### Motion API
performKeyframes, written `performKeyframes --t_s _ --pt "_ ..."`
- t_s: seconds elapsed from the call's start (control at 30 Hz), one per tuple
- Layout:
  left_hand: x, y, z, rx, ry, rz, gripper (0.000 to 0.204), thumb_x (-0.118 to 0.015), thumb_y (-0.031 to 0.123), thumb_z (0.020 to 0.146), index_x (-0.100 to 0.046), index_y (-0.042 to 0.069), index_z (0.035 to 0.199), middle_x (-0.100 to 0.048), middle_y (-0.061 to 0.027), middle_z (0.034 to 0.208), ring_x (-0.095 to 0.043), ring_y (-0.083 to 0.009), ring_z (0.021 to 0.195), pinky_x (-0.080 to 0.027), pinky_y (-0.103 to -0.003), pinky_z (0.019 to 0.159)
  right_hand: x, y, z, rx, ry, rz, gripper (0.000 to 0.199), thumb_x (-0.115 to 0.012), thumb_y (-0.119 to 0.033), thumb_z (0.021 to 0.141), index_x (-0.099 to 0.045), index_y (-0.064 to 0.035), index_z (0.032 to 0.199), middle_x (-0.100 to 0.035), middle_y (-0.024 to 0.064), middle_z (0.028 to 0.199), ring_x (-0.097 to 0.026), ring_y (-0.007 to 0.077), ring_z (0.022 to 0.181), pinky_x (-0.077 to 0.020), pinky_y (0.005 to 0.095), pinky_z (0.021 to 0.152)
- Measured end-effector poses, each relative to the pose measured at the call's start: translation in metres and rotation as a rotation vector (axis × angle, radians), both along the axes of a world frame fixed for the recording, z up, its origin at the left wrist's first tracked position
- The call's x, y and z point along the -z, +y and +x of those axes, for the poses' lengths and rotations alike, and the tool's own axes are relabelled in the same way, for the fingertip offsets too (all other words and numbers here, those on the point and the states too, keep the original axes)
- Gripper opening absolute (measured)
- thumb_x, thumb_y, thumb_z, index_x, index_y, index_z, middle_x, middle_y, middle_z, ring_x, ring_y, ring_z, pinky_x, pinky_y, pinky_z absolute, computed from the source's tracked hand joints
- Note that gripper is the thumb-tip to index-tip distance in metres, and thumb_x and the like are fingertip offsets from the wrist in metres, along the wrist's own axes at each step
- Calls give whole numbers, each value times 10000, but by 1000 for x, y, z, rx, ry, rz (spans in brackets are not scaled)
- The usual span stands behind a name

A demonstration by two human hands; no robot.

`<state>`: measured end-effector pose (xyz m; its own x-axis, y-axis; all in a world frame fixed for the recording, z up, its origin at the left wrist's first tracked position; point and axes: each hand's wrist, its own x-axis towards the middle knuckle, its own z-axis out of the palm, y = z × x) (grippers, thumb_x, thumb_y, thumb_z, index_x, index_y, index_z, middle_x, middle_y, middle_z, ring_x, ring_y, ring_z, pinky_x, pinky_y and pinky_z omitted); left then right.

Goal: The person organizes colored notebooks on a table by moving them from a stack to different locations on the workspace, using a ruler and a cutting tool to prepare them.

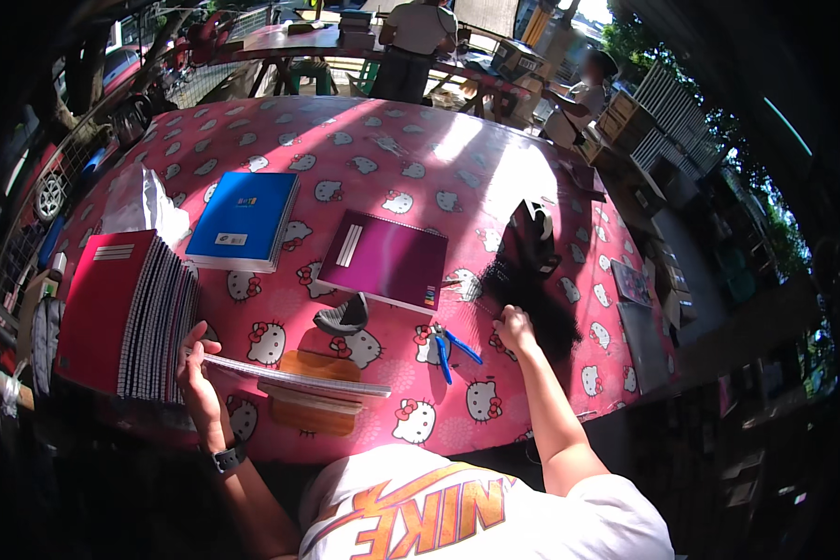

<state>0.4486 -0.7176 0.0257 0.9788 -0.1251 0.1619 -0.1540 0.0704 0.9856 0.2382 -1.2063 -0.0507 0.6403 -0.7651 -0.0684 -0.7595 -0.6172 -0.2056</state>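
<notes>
My left hand (202,378), with a dark watch on its wrist, grips the left end of a thin notebook (299,377), seen edge-on. Beneath the notebook is an orange-brown wooden board (319,426). My right hand (514,329) reaches to a heap of black binding coils (537,303). Its fingers are closed, and what they pinch is too small to make out. Blue-handled pliers (446,352) lie between my hands. Just beyond the board rests a dark grey cloth-like piece (343,315).
A tall stack of red spiral notebooks (112,313) stands at the left. Behind it are clear plastic wrap (145,207) and blue notebooks (245,217). A purple notebook (383,259) lies mid-table on the pink patterned cloth (411,140). Two people (418,42) are at the far side.
</notes>
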Motion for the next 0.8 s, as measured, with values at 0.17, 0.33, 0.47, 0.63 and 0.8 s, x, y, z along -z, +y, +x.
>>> performKeyframes --t_s 0.17,0.33,0.47,0.63,0.8 --pt "-14 -13 -13 -232 -180 129 521 -431 278 882 -384 4 1323 -388 -166 1359 -325 -266 1282 -204 -383 1068 -21 11 -6 -120 -385 -277 325 -515 -26 748 -503 -51 1072 -583 185 968 -592 341 838 -482 414 715" --pt "-68 -69 -102 44 -720 746 898 -653 404 722 -196 61 1414 -321 -147 1394 -242 -317 1321 -68 -587 1043 -90 69 -4 -266 -584 211 152 -440 -116 925 -502 -79 1059 -503 44 666 -493 144 574 -441 275 568" --pt "-43 -86 -115 303 -696 827 904 -709 459 637 -321 88 1364 -505 -83 1093 -422 -254 1154 -74 -608 1036 -124 148 -1 -516 -588 869 365 -400 -37 915 -360 -73 1277 -457 12 784 -415 67 654 -382 213 562" --pt "-33 -98 -112 123 -819 756 532 -715 454 613 -568 113 994 -449 -34 803 -477 -204 876 -96 -585 1050 -139 210 -2 -740 -445 991 391 -434 -85 940 -363 -70 1324 -417 -2 749 -385 75 659 -364 209 609" --pt "-27 -104 -117 106 -812 748 449 -683 421 643 -577 120 959 -466 -37 820 -487 -217 897 -98 -582 1047 -137 220 -4 -604 -673 952 212 -547 1 861 -585 -17 1069 -529 23 838 -537 83 803 -453 194 695"
